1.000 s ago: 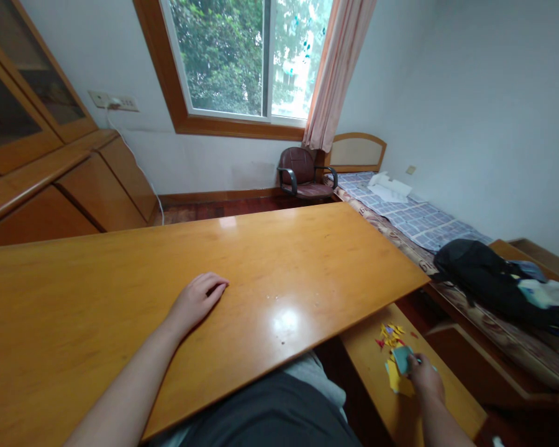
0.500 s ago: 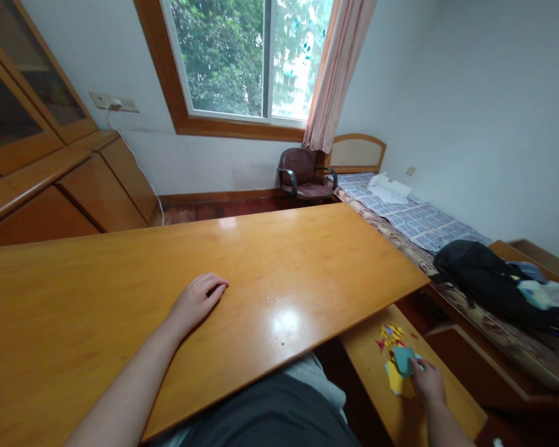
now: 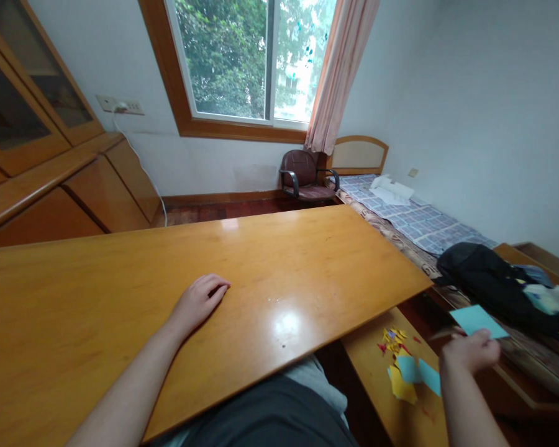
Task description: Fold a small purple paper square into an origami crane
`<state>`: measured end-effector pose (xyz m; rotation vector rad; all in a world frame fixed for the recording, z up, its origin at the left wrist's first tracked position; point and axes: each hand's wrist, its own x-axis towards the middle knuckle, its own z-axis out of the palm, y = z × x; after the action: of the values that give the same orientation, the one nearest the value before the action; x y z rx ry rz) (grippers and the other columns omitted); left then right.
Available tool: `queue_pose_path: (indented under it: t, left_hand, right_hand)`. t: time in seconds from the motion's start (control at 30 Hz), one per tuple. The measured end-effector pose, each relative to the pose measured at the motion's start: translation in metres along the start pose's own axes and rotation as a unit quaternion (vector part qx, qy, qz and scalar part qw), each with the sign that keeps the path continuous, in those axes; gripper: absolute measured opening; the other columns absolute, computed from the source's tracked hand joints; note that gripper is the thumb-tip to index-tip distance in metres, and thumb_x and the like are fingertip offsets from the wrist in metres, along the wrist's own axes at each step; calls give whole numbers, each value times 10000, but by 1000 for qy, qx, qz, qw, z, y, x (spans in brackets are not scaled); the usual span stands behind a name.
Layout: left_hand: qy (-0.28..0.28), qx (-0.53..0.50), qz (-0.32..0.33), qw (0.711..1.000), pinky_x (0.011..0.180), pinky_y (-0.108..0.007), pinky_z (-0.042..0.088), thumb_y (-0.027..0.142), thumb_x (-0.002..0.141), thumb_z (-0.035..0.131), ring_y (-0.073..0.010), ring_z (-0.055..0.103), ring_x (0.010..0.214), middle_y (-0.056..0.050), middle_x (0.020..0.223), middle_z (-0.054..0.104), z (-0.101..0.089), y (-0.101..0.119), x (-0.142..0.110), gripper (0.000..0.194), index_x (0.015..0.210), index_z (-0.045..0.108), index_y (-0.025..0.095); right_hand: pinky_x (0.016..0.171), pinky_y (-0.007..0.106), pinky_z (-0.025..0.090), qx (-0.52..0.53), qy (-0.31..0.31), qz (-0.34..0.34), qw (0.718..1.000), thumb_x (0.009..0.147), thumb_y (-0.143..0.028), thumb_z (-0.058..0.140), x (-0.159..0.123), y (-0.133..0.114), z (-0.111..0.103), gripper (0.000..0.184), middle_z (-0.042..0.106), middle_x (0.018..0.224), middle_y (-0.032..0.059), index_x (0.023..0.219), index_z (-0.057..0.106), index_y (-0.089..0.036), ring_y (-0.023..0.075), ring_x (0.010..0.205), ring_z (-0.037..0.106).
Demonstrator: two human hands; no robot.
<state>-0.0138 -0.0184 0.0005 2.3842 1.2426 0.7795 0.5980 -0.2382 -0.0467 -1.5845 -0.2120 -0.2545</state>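
My left hand (image 3: pixel 199 303) rests on the yellow-brown wooden tabletop (image 3: pixel 121 279), fingers loosely bent and nothing visible in it. At the right, my right hand (image 3: pixel 470 352) grips a light blue sheet of paper (image 3: pixel 477 320), raised beyond the edge of a lower wooden surface (image 3: pixel 370 363). Near it on that surface lie another light blue sheet (image 3: pixel 430 376), a blue-green piece of paper (image 3: pixel 407 369) and yellow paper (image 3: pixel 403 386). A small pile of folded yellow paper pieces (image 3: pixel 394 337) lies behind them, with some red and purple bits.
The tabletop's right corner overhangs the lower surface. A black backpack (image 3: pixel 475 267) lies on the bed (image 3: pixel 428 226) to the right. A brown armchair (image 3: pixel 302 176) stands below the window, and wooden cabinets (image 3: pixel 107 186) line the left wall.
My right hand has moved right and up from the paper pile, now with a light blue sheet in it. A second light blue sheet shows beside the pile. My left hand stays put.
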Motion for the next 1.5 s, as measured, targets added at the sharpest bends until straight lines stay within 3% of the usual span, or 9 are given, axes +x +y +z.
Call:
queue_pose_path:
  t: [0.03,0.1,0.23,0.4,0.63,0.8,0.97,1.3,1.5]
  left_hand:
    - [0,0,-1,1000,869,-353,499,424,935,461,-230,648,931,-71,963,723,0,0,0,324,913,707,214]
    - [1,-1,-4,1000,866,-351,498,425,932,467,-231,648,929,-69,961,722,0,1,1,321,911,707,213]
    - [-3,-6,-7,1000,869,-352,487,413,942,463,-229,641,928,-70,971,713,1,-2,0,319,921,704,205]
    - [-8,-15,-6,1000,869,-345,474,416,950,469,-224,632,921,-66,957,706,1,-2,-2,315,914,701,205]
    - [-10,-89,-35,995,866,-329,480,464,945,488,-218,637,933,-64,979,703,-3,4,-3,329,956,696,210]
    - [19,-195,-87,977,832,-315,500,486,919,526,-209,665,886,-65,984,706,-6,4,-4,340,1010,697,207]
    - [48,-226,-107,967,786,-299,486,496,854,602,-213,644,823,-52,836,705,-10,4,-4,327,819,709,189]
    - [50,-248,-156,955,745,-287,470,488,821,611,-202,618,770,-31,758,684,-13,2,-5,331,741,686,175]
    - [72,-264,-171,946,721,-282,470,490,808,604,-193,602,738,-22,722,658,-14,3,-5,339,710,661,171]
  right_hand:
    - [386,271,334,12,34,-13,999,791,-612,535,0,-14,13,384,479,557,-19,732,385,-263,159,389,439]
    - [389,245,345,43,-4,-45,998,783,-599,589,-8,-44,39,404,488,536,-27,705,420,-241,143,407,471]
    - [400,193,354,105,-236,-44,965,776,-607,661,-61,-106,89,453,515,526,-44,695,484,-198,93,415,463]
    - [461,202,398,106,-516,-35,849,825,-603,651,-155,-156,139,463,533,541,-29,672,536,-181,100,475,500]
    - [505,230,367,88,-687,-48,720,875,-596,572,-264,-171,183,475,542,533,-23,634,539,-188,114,503,495]
    - [529,236,363,94,-761,-45,640,889,-553,556,-321,-176,192,444,539,547,-30,640,545,-186,116,521,495]
    - [555,229,361,92,-793,-75,598,916,-518,539,-358,-176,200,435,550,563,-34,650,566,-174,108,541,499]
    - [551,228,385,105,-824,10,557,866,-566,605,-362,-165,204,436,604,610,-13,719,605,-156,113,557,537]
    - [549,229,394,108,-821,41,560,810,-621,646,-358,-165,206,471,636,632,5,751,630,-154,116,558,547]
